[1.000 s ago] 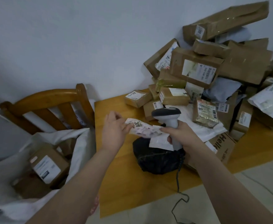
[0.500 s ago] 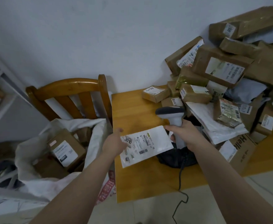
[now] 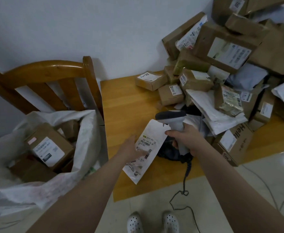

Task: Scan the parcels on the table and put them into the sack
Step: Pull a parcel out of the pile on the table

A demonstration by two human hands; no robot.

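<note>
The parcel (image 3: 148, 137) is a flat white plastic envelope, long and thin, a little wrinkled, with a printed label and black barcodes on its face. The left hand (image 3: 131, 147) holds it by its left edge, with the thumb on the label, above the yellow wooden tabletop (image 3: 126, 101). Just to the right of it, the right hand (image 3: 184, 137) is closed around the handle of a grey scanner (image 3: 171, 116), whose dark head is over the top end of the envelope. Left of the left hand stands the sack (image 3: 85, 137), white, soft and woven, open at the top, with a brown cardboard box (image 3: 48, 147) inside. Beyond the right hand is a heap of cardboard boxes (image 3: 225, 49) and pale plastic bags.
</note>
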